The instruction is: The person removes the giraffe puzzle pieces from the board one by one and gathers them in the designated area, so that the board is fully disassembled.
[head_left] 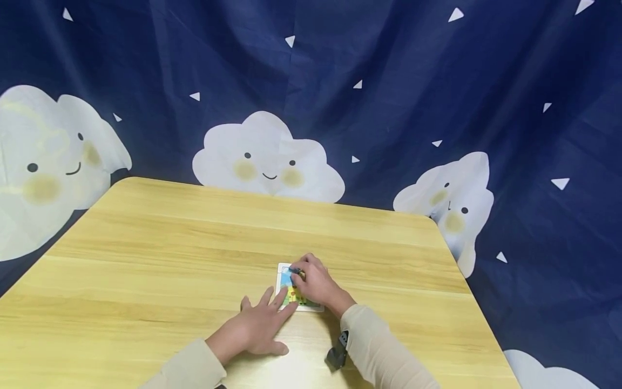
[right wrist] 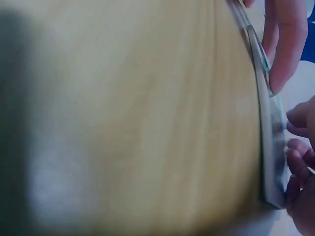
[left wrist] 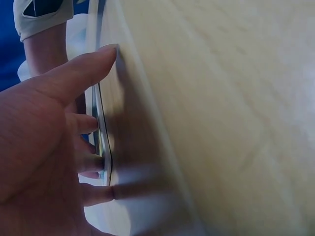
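A small white-bordered picture board [head_left: 279,281] lies on the table, showing blue sky, green and yellow shapes. My left hand [head_left: 258,326] is spread with straight fingers, its fingertips resting at the board's lower left part. Over the board's upper right part, my right hand [head_left: 317,281] bends its fingers and pinches a small dark-blue piece [head_left: 294,270] at the top edge. The hand covers much of the picture there. In the left wrist view the board's edge [left wrist: 103,123] appears thin behind the left hand [left wrist: 44,132]. Curled right-hand fingers [right wrist: 298,164] touch the board's side in the right wrist view.
The wooden table [head_left: 194,237] extends around the board on every side. A dark blue curtain [head_left: 320,70] with smiling clouds hangs behind its far edge. A black device [head_left: 337,352] is attached at my right wrist, close above the tabletop.
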Demonstrator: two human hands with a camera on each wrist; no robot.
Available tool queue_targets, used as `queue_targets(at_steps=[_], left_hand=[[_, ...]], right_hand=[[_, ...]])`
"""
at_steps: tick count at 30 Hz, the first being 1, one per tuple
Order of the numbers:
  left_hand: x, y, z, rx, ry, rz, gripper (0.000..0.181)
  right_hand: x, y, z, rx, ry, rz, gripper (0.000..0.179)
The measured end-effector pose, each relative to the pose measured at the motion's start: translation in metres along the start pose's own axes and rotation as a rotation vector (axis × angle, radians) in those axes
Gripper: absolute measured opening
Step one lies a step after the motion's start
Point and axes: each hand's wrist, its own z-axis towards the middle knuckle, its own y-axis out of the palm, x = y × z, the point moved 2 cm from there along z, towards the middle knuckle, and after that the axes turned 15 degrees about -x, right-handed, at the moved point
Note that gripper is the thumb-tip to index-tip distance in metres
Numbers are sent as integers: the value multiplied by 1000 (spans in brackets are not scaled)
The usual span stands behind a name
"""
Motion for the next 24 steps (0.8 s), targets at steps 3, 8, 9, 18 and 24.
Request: queue_targets(at_steps=[3,8,9,18,24], left_hand=[[0,-1,1,-6,-9,12,89],[0,-1,1,-13,-2,-5,90],[0,-1,1,-12,-1,-7,90],[-1,-1,1,-4,2,-4,90],[-1,-1,-1,-7,7,-14,90]], right_hand=[[-2,-4,2,-33,-1,23,26],[-3,-8,4,-57,1,78,23],[-3,-8,4,-58,1,85,22],[-2,-7,7,-37,-2,106,15],[-1,-6,9,-31,-1,108,14]])
